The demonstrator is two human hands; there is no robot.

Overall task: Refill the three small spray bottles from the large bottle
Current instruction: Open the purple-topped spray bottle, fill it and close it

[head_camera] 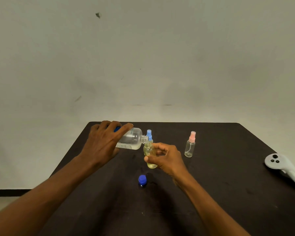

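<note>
My left hand (103,144) grips the large clear bottle (132,139), which is tipped on its side with its open neck over the mouth of a small uncapped bottle (149,155). That small bottle holds yellowish liquid, and my right hand (167,158) holds it upright on the dark table (211,193). Behind it stands a small spray bottle with a blue spray top (149,134), mostly hidden. To the right stands a clear spray bottle with a pink top (190,144), which looks empty. A blue cap (142,180) lies on the table nearer to me.
A white hand-held controller (283,166) lies at the table's right edge. A pale wall rises behind the table's far edge. The floor shows to the left of the table.
</note>
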